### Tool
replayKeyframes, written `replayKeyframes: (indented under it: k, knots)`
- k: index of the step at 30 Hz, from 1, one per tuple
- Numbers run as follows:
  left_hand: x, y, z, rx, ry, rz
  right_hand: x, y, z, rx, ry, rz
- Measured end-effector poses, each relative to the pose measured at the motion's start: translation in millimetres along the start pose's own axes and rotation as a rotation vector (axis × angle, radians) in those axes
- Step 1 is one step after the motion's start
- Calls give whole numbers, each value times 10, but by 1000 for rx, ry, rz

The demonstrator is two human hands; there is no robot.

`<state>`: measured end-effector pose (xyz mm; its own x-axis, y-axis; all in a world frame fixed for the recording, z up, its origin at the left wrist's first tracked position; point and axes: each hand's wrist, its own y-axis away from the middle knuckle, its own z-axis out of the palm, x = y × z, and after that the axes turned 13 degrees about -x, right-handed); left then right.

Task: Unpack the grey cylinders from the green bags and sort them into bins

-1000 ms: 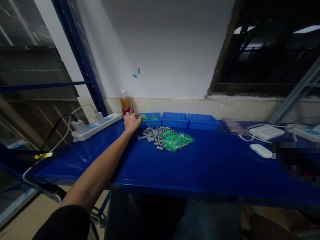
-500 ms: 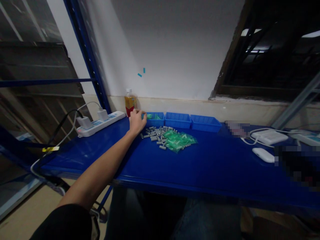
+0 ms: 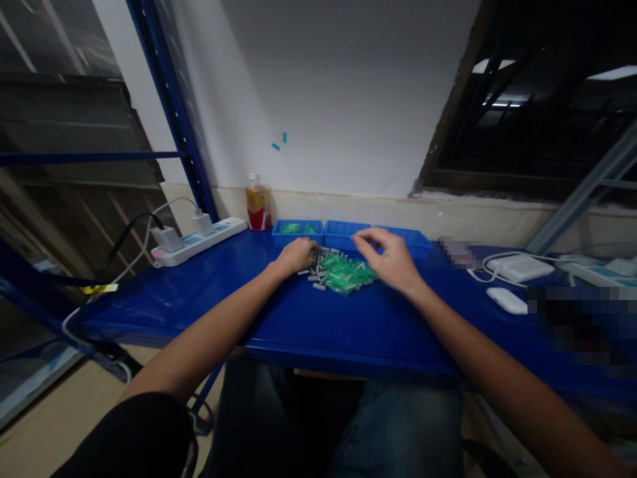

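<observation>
On the blue table (image 3: 378,325) lies a heap of several small grey metal cylinders (image 3: 318,275) beside a pile of small green plastic bags (image 3: 343,273). My left hand (image 3: 297,254) rests on the left side of the cylinder heap, fingers curled over the parts; what it grips is hidden. My right hand (image 3: 385,257) hovers over the right edge of the green bags, fingers spread and bent, holding nothing I can see. Behind the heap stand three blue trays; the left tray (image 3: 297,232) holds green bags.
A drink bottle (image 3: 257,206) stands against the wall left of the trays. A white power strip (image 3: 196,240) with plugs and cables lies at the left. White devices (image 3: 517,267) and a white mouse-like object (image 3: 506,299) sit at the right. A blue rack post (image 3: 174,113) rises at the left.
My left hand pulled back from the left blue tray to the cylinder heap. My right hand has come into view over the green bags.
</observation>
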<state>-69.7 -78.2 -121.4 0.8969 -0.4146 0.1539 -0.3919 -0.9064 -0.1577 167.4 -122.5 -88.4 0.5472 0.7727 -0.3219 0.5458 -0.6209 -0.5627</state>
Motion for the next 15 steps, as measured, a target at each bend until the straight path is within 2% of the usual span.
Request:
replayKeyframes:
  k: [4, 6, 10, 15]
  knots:
    - [-43, 4, -25, -29, 6, -52, 195, -162, 319, -295, 127, 45]
    - [-32, -5, -22, -31, 13, -58, 252, -219, 477, -370, 123, 46]
    - [-15, -31, 4, -23, 34, -75, 226, -193, 607, -434, 113, 53]
    - [12, -28, 22, 11, 62, -142, 141, -74, 536, -445, 108, 49]
